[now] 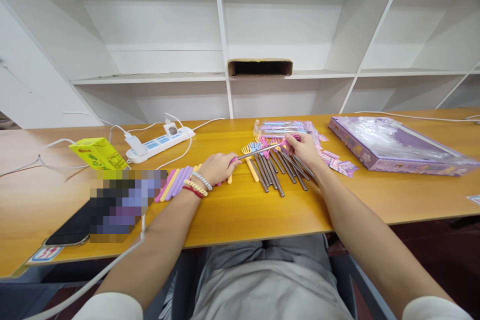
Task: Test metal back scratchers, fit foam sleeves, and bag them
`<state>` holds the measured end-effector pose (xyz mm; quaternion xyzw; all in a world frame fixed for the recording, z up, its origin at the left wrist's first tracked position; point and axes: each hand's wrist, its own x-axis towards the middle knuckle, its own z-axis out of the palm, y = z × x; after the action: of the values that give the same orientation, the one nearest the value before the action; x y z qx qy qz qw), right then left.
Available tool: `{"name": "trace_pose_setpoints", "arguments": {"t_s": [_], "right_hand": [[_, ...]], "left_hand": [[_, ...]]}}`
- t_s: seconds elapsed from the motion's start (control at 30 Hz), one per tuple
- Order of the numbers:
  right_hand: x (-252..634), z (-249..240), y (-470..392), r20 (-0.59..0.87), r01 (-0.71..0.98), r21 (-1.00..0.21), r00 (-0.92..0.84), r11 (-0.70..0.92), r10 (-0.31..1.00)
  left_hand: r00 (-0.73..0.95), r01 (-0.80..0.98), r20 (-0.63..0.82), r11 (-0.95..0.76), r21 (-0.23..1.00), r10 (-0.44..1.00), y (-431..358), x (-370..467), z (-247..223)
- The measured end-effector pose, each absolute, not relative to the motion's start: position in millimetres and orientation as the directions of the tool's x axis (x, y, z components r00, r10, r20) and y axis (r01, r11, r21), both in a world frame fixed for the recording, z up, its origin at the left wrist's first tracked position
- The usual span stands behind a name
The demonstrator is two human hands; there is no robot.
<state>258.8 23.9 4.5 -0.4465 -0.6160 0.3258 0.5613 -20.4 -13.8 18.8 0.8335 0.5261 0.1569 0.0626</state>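
My left hand (221, 167) is closed on the pink handle end of a thin metal rod (258, 152). My right hand (302, 148) pinches a pink piece at the rod's other end. Beneath the right hand lie several grey metal tubes (279, 185) with yellow, blue and pink hand-shaped heads (256, 147) at their far ends. A yellow stick (252, 170) lies beside the tubes. Left of my left hand, several pink, yellow and purple sticks (174, 183) lie side by side, partly behind the wrist.
A power strip (161, 144), a yellow-green carton (99, 154) and a dark phone (71, 220) with a white cable are on the left. Clear bags (285, 127), small pink cards (337, 162) and a purple box (397, 145) are on the right. Behind stand white shelves (168, 78).
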Motion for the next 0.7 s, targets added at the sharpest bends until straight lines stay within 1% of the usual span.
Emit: {"name": "trace_pose_setpoints", "arguments": {"t_s": [0.2, 0.27, 0.33, 0.37, 0.43, 0.53, 0.57, 0.63, 0.7], "right_hand": [[255.6, 1.7, 24.4, 0.299, 0.184, -0.941, 0.064, 0.283, 0.952], [254.0, 1.7, 24.0, 0.277, 0.174, -0.949, 0.069, 0.262, 0.958], [252.8, 2.2, 24.1, 0.254, 0.149, -0.959, 0.064, 0.243, 0.965], [252.6, 2.5, 24.4, 0.244, 0.127, -0.964, 0.06, 0.235, 0.968], [253.4, 3.1, 25.7, 0.24, 0.081, -0.968, 0.046, 0.236, 0.97], [257.1, 3.2, 28.7, 0.269, 0.047, -0.963, 0.041, 0.267, 0.962], [258.5, 3.0, 29.7, 0.277, 0.045, -0.96, 0.041, 0.276, 0.96], [260.6, 2.6, 31.0, 0.284, 0.043, -0.958, 0.039, 0.283, 0.958], [261.5, 2.2, 31.4, 0.287, 0.037, -0.958, 0.03, 0.286, 0.957]], "left_hand": [[0.436, 0.881, 0.347, -0.472, 0.022, 0.83, -12.0, -21.7, 15.9], [0.445, 0.879, 0.395, -0.477, -0.018, 0.804, -10.9, -22.7, 14.8], [0.438, 0.879, 0.427, -0.477, -0.017, 0.791, -10.7, -23.0, 15.4], [0.426, 0.881, 0.426, -0.473, 0.005, 0.798, -11.1, -22.8, 16.3], [0.386, 0.886, 0.365, -0.451, 0.111, 0.847, -12.6, -22.0, 18.7], [0.329, 0.862, 0.168, -0.368, 0.349, 0.929, -14.6, -21.5, 21.1], [0.322, 0.849, 0.105, -0.335, 0.409, 0.941, -14.6, -21.9, 21.1], [0.319, 0.832, 0.036, -0.299, 0.467, 0.947, -13.1, -23.3, 20.1], [0.334, 0.835, 0.067, -0.328, 0.442, 0.94, -9.9, -25.1, 18.6]]}}
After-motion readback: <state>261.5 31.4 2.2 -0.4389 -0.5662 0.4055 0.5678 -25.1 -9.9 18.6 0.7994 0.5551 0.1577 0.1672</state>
